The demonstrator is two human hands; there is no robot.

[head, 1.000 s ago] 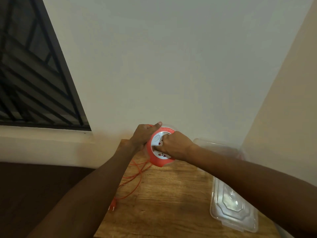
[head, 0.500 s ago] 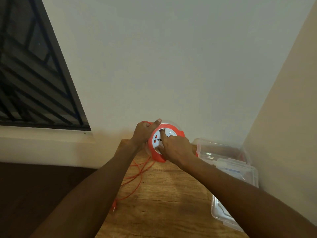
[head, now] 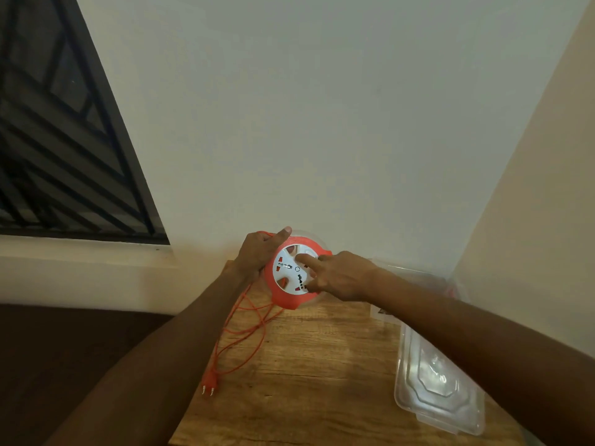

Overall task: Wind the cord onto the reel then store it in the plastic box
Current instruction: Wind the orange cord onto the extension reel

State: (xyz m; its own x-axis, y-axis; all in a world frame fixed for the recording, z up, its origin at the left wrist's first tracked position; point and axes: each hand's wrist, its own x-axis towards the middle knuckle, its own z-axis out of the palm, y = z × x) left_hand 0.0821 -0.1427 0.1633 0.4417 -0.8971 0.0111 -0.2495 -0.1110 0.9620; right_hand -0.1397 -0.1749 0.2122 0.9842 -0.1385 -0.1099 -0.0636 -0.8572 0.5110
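A: Right hand (head: 338,276): lying on the white face of the reel (head: 294,273), forefinger stretched toward the hub, other fingers curling down onto the face. Whether it is hooking a winding hole, I cannot tell.

B: Nearest item first, please.

A: Plug (head: 210,381): lying on the table (head: 306,381) at the near left, prongs pointing toward the person. Cord (head: 240,329): running in loose loops away from the plug, up to the reel's lower left edge. Long axis going near to far, slightly rightward.

B: And the left hand (head: 259,255)?

A: Gripping the reel's left rim, thumb lying over the top edge, fingers wrapping behind. Reel is being held tilted, face toward the person, above the table's far edge.

B: So the slack is lying on which side?

A: Below and to the left of the reel, nearer the left hand. Winding is probably still under way; much cord is remaining out.

B: Box?

A: Box (head: 415,278): standing right of the reel, behind the right arm, partly hidden. Lid (head: 438,391): lying nearer, on the table's right.
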